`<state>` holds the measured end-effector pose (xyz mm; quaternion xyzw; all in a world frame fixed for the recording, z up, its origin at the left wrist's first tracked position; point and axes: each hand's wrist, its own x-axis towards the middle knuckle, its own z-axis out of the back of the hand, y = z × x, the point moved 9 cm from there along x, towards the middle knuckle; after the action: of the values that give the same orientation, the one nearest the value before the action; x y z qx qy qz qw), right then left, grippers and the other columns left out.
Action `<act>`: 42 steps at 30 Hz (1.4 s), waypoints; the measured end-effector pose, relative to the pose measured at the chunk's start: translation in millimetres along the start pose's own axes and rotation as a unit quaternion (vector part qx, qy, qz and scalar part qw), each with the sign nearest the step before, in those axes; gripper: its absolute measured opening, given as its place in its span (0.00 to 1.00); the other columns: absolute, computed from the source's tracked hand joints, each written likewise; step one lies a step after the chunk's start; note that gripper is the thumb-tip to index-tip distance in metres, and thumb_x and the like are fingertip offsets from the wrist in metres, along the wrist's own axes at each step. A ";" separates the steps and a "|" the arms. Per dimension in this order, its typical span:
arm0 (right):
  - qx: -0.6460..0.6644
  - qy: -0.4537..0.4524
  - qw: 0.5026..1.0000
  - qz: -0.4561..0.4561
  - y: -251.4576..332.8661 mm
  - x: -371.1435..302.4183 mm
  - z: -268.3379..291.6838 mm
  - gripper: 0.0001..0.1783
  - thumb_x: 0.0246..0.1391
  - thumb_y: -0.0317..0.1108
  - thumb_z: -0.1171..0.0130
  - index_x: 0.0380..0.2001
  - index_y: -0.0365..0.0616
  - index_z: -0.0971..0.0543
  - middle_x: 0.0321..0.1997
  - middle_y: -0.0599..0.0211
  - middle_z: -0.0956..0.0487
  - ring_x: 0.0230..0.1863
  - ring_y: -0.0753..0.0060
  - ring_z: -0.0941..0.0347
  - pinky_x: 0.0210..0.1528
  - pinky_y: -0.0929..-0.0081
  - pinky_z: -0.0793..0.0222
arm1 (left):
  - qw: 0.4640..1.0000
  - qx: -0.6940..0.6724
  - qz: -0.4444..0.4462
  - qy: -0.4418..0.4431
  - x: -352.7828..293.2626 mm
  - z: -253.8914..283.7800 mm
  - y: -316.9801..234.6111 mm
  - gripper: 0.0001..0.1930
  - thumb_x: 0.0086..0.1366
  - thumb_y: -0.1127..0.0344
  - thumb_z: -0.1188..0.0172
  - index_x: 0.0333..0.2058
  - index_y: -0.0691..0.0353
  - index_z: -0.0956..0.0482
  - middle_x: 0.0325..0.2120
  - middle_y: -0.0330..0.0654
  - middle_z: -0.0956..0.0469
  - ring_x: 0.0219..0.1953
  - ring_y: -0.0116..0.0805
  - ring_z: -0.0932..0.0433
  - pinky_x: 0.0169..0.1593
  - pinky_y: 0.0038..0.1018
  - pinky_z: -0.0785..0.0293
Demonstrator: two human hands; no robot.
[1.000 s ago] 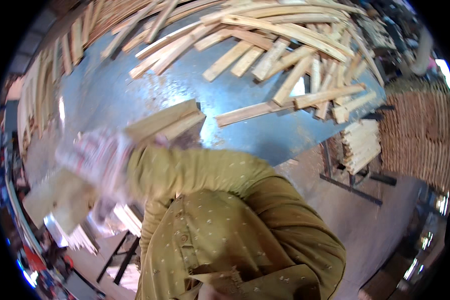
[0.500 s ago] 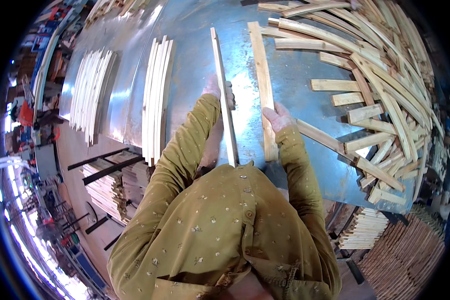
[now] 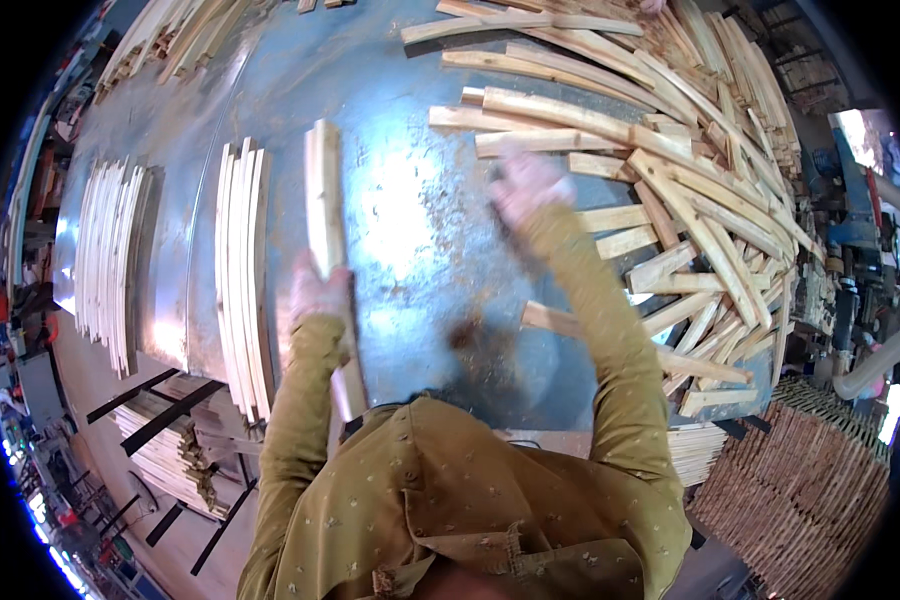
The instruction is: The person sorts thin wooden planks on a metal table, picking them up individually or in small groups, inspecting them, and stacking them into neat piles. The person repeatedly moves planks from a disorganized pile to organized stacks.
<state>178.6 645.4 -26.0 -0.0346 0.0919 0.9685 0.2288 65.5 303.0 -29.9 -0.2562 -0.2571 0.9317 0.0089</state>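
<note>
My left hand (image 3: 320,290) grips a long wooden slat (image 3: 323,190) that points away from me over the metal table (image 3: 420,330). Whether a second slat lies against it I cannot tell. To its left is a row of slats (image 3: 240,270) lying side by side. Out to the right, my right hand (image 3: 532,188) is smeared by motion, close to the end of a slat (image 3: 530,143) in the loose pile. Its fingers do not show clearly.
Crossed loose slats (image 3: 710,230) cover the table's right side. Another row of slats (image 3: 110,260) lies at the far left, and more (image 3: 170,40) at the back left. Below the table stand stacked slats (image 3: 165,450) on dark bars and a large wood stack (image 3: 790,490) at right.
My left hand has moved left with its slat, towards the row. My right hand no longer has its slat and has reached out to the loose pile. The whole view has shifted.
</note>
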 end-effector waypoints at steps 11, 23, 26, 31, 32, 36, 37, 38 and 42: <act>-0.204 0.114 0.972 0.030 -98.0 138.4 19.2 0.47 0.42 0.37 0.32 0.65 0.46 0.41 0.56 0.52 0.24 0.59 0.52 0.28 0.61 0.59 0.32 | 0.874 0.359 -0.137 -0.298 21.3 62.5 77.2 0.47 0.61 0.45 0.39 0.71 0.59 0.52 0.68 0.59 0.48 0.70 0.62 0.49 0.70 0.52 0.52; 0.070 -0.064 0.930 0.356 75.3 -96.1 -54.6 0.19 0.49 0.28 0.39 0.47 0.46 0.23 0.42 0.54 0.20 0.49 0.57 0.22 0.50 0.67 0.25 | 0.845 0.333 -0.372 0.193 -53.0 -142.2 -131.2 0.61 0.50 0.39 0.31 0.71 0.62 0.59 0.70 0.64 0.53 0.73 0.55 0.54 0.71 0.48 0.54; 0.273 -0.252 0.926 0.074 19.7 -141.9 -12.7 0.30 0.50 0.33 0.37 0.57 0.36 0.29 0.52 0.45 0.25 0.57 0.52 0.28 0.57 0.63 0.30 | 0.858 0.385 -0.277 0.197 -67.4 -158.5 -114.6 0.63 0.50 0.41 0.31 0.72 0.61 0.63 0.70 0.63 0.53 0.72 0.56 0.51 0.70 0.44 0.50; 0.377 -0.198 0.861 -0.278 26.6 -191.4 -73.7 0.46 0.51 0.47 0.34 0.64 0.28 0.40 0.60 0.35 0.31 0.61 0.37 0.35 0.63 0.54 0.37 | 0.914 0.155 -0.222 0.301 -81.3 -173.9 -102.6 0.53 0.53 0.49 0.32 0.69 0.64 0.54 0.58 0.60 0.32 0.60 0.53 0.30 0.62 0.38 0.33; 0.421 -0.197 0.830 -0.308 33.3 -191.9 -91.6 0.46 0.52 0.49 0.34 0.64 0.27 0.41 0.61 0.34 0.32 0.62 0.37 0.35 0.63 0.55 0.37 | 0.911 0.061 -0.210 0.349 -80.5 -172.7 -102.8 0.50 0.54 0.51 0.32 0.69 0.65 0.50 0.55 0.59 0.28 0.56 0.52 0.26 0.60 0.36 0.30; 0.679 -0.094 0.653 -0.323 54.1 -162.4 -114.4 0.38 0.59 0.47 0.37 0.62 0.33 0.39 0.51 0.42 0.23 0.53 0.48 0.26 0.55 0.62 0.30 | 0.629 -0.521 0.033 0.576 -54.7 -179.9 -39.6 0.31 0.54 0.56 0.31 0.54 0.64 0.28 0.38 0.45 0.20 0.38 0.38 0.20 0.42 0.33 0.22; 0.720 -0.059 0.603 -0.339 65.9 -162.1 -88.9 0.34 0.60 0.43 0.37 0.61 0.35 0.37 0.48 0.44 0.21 0.50 0.50 0.24 0.52 0.63 0.27 | 0.572 -0.577 -0.001 0.583 -82.5 -147.1 -74.3 0.31 0.52 0.55 0.31 0.53 0.65 0.27 0.36 0.44 0.21 0.38 0.39 0.20 0.42 0.33 0.21; 0.727 -0.078 0.597 -0.330 57.3 -155.2 -110.8 0.29 0.60 0.39 0.38 0.58 0.36 0.35 0.45 0.48 0.21 0.45 0.54 0.23 0.46 0.65 0.25 | 0.505 -0.612 -0.012 0.608 -87.8 -146.7 -71.6 0.34 0.51 0.54 0.31 0.54 0.69 0.28 0.37 0.49 0.20 0.38 0.42 0.19 0.43 0.34 0.19; 0.784 -0.090 0.513 -0.337 48.6 -141.4 -129.8 0.20 0.58 0.33 0.37 0.49 0.37 0.31 0.38 0.56 0.20 0.35 0.63 0.23 0.35 0.66 0.24 | 0.671 -0.548 0.054 0.496 -44.4 -146.3 5.8 0.32 0.54 0.55 0.31 0.52 0.74 0.27 0.38 0.56 0.19 0.38 0.46 0.16 0.43 0.38 0.16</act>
<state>286.2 515.8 -130.1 0.2178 0.7746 0.3511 0.4788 175.2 360.8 -119.5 -0.6531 -0.6650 0.3577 -0.0571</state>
